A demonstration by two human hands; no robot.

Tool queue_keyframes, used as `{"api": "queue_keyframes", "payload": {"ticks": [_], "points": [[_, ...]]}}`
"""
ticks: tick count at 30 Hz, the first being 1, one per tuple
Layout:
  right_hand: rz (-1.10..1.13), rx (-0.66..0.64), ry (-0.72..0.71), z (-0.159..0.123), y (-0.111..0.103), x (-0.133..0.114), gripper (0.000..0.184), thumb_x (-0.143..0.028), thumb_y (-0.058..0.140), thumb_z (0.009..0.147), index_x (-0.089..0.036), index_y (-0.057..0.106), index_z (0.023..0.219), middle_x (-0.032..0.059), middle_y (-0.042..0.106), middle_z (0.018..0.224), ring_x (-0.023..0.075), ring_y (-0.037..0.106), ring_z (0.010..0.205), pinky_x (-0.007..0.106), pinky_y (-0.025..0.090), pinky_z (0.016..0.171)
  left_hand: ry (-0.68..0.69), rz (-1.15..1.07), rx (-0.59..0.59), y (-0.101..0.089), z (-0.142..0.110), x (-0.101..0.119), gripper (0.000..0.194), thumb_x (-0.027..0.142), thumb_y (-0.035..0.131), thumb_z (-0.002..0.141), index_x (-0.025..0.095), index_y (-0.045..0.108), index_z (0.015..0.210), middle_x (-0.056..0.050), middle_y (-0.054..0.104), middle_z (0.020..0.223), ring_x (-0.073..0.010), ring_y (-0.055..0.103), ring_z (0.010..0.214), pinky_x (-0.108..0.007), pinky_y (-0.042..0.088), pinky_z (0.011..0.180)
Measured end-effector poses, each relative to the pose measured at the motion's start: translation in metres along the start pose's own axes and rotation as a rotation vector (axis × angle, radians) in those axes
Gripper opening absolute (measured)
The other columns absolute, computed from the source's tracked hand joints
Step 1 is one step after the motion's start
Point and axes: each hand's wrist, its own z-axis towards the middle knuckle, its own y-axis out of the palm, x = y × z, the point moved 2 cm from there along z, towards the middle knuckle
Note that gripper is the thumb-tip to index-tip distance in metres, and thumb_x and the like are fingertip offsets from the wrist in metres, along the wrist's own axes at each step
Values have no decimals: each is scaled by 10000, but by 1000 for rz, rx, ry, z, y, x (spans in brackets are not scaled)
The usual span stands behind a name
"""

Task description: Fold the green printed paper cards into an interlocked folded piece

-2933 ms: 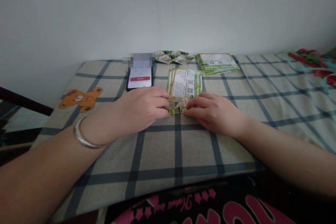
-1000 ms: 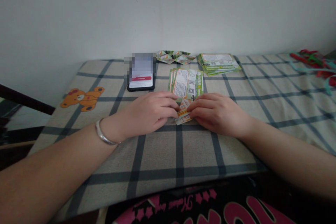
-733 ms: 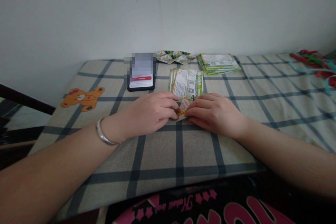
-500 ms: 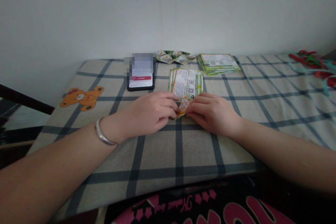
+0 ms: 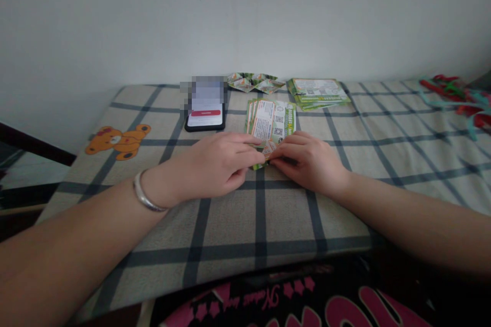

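Observation:
Between my two hands lies a small folded paper card [image 5: 269,148], green, white and orange, partly hidden by fingers. My left hand [image 5: 224,163] is closed, its fingertips pressed on the card's left side. My right hand [image 5: 307,160] pinches the card's right side between thumb and fingers. Just beyond, a fanned stack of printed cards [image 5: 268,117] lies flat, its near edge partly covered by the hands and the folded card. Farther back, several folded paper pieces [image 5: 255,83] sit in a cluster by the wall.
A second pile of printed cards [image 5: 320,93] lies at the back, right of the folded pieces. A phone [image 5: 205,117] with a lit screen is behind my left hand. Red and teal ribbons [image 5: 458,97] lie at far right. A bear picture [image 5: 118,141] is on the checked tablecloth [image 5: 230,230].
The strip at the folded card's near edge has been folded over, so less of it shows. Both hands stay close together on it. My right fingers have drawn into a pinch.

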Motion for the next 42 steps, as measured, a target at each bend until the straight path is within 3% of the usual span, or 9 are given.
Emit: {"api": "queue_keyframes", "payload": {"ticks": [5,22,29,37,42], "points": [[25,36,14,2,0,1,107,-236,594,905,-186,684,880,42,671,828,177,593,801,289,437,708,106,94,-45,1,0,2,345,126,503,862,178,655,1168,-87,711,1117,-264,584,1191,-431,518,989],[82,14,26,4,1,3,69,-198,595,903,-191,654,869,39,658,851,172,581,821,286,435,738,98,194,-33,5,4,8,226,150,498,928,185,701,1018,-100,707,1080,-253,622,1116,-475,498,1003],[82,6,26,4,1,4,67,-204,594,905,-196,653,873,33,652,841,171,579,821,289,435,748,154,257,10,-1,0,6,241,142,479,925,161,710,989,-112,667,1191,-257,593,1176,-433,505,1026],[129,11,27,5,1,6,38,-190,612,885,-185,645,868,32,646,831,165,574,800,284,433,725,184,220,-25,-4,-1,3,264,141,451,930,163,712,896,-97,694,1112,-251,595,1157,-436,509,1023],[143,35,47,4,2,11,106,-221,621,878,-185,657,970,45,665,896,177,593,849,306,452,781,181,166,-36,-1,0,2,232,131,466,897,157,692,853,-78,714,991,-247,611,1112,-397,529,983]]}}
